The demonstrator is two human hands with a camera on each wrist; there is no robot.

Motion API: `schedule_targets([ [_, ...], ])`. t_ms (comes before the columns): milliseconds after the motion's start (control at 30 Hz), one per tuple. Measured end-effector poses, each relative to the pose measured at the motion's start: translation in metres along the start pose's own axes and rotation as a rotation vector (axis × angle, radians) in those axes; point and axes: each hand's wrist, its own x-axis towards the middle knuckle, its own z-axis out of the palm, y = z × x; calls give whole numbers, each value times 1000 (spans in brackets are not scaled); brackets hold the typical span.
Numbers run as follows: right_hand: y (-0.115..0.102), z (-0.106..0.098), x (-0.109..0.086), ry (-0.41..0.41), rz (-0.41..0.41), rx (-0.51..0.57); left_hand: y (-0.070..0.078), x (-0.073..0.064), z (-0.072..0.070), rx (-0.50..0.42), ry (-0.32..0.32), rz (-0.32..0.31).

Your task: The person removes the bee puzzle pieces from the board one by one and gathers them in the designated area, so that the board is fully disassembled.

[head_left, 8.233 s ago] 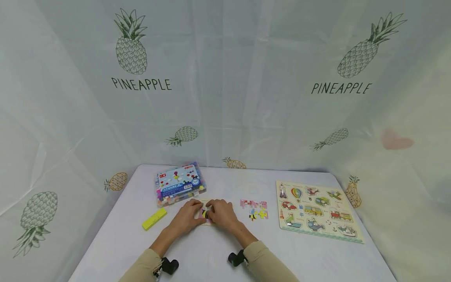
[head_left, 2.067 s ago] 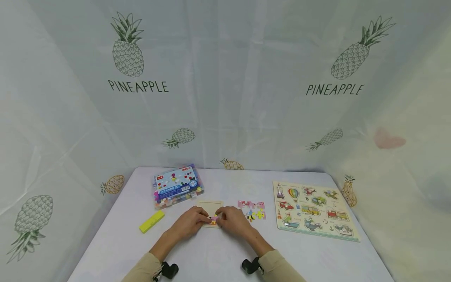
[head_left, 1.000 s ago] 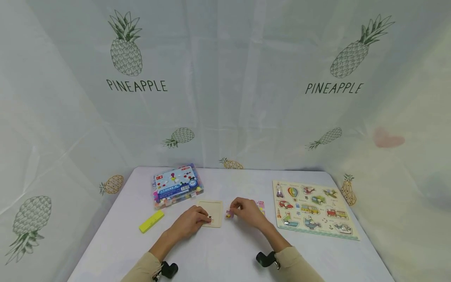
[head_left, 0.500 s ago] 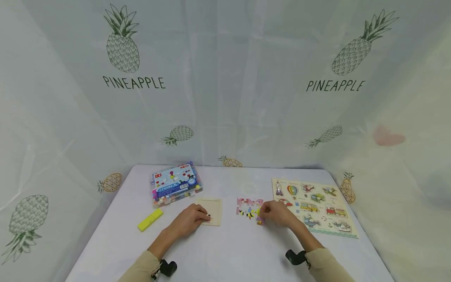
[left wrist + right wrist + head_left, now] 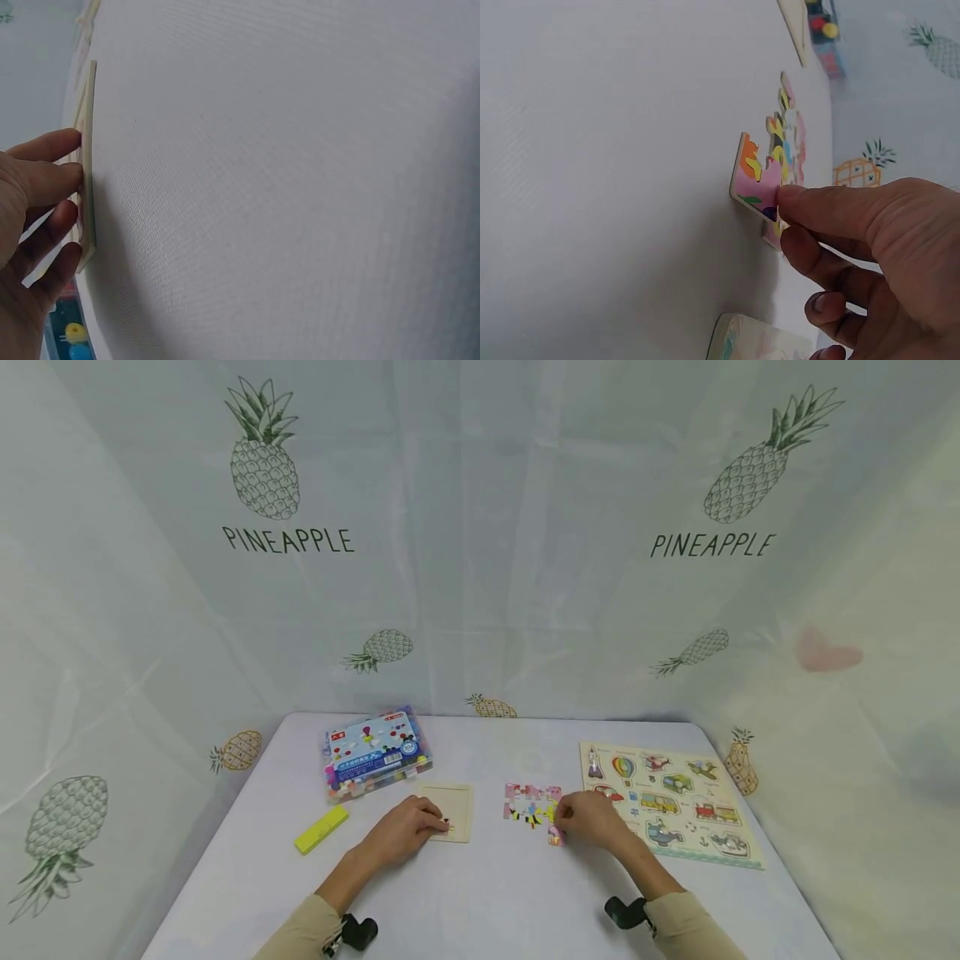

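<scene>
My right hand (image 5: 588,817) pinches a small jigsaw piece (image 5: 754,174) between thumb and forefinger. The piece is pink with orange, yellow and green patches. It is tilted at the lower right corner of a cluster of puzzle pieces (image 5: 531,793) in pink and yellow. To the left is a shallow pale wooden puzzle tray (image 5: 463,802). My left hand (image 5: 405,828) rests on the tray's lower left part, and its spread fingertips touch the inside in the left wrist view. A small dark and pinkish patch (image 5: 447,822) shows beside those fingertips; the rest is hidden under them.
A clear box with a blue label (image 5: 377,747) and colourful contents stands at the back left. Nearer lies a yellow block (image 5: 321,829). A vehicle picture board (image 5: 678,802) lies at the right, partly behind my right hand. A pineapple-print curtain (image 5: 480,527) surrounds the white table (image 5: 480,902).
My right hand has taken the piece from the tray and carried it right to the cluster. Since half a second ago it has turned slightly. My left hand stays on the tray.
</scene>
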Motion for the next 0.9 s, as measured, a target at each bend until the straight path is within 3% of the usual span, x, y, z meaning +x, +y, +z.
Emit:
schedule_targets([
  [633,-3,6,0,21,-9,-102,0,0,-1,-10,-16,-20],
  [900,-9,7,2,61,-51,-81,1,1,-2,-24,-32,-94],
])
